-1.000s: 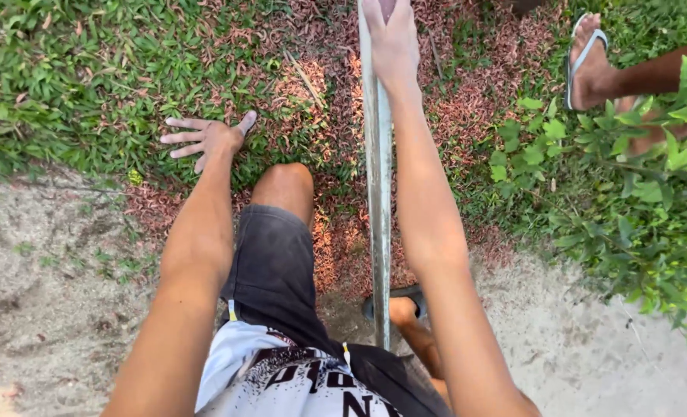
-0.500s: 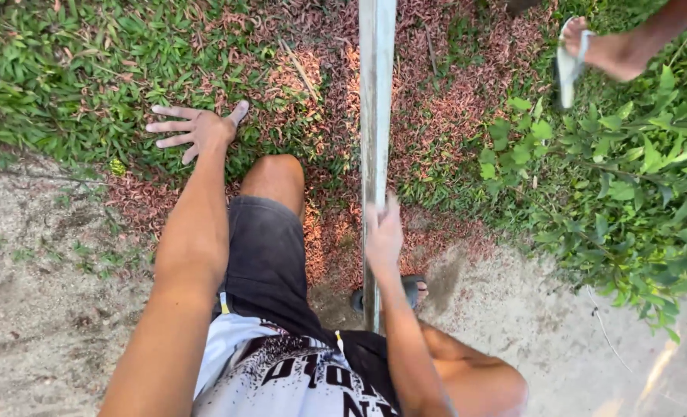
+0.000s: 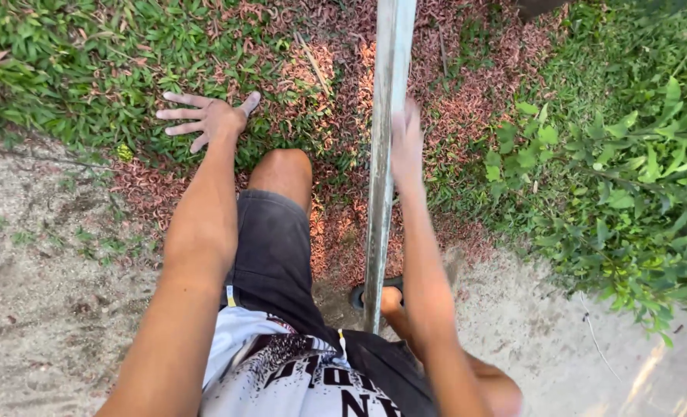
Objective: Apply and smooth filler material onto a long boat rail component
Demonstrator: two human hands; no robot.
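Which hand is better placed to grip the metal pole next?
Right. The right hand is blurred right beside the metal pole; the left hand is spread open, away over the grass.

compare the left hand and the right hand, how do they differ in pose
The left hand is spread flat, fingers splayed, on the grass; the right hand is raised against the metal pole. The left hand is sharp, the right hand motion-blurred. Both are bare, arms outstretched.
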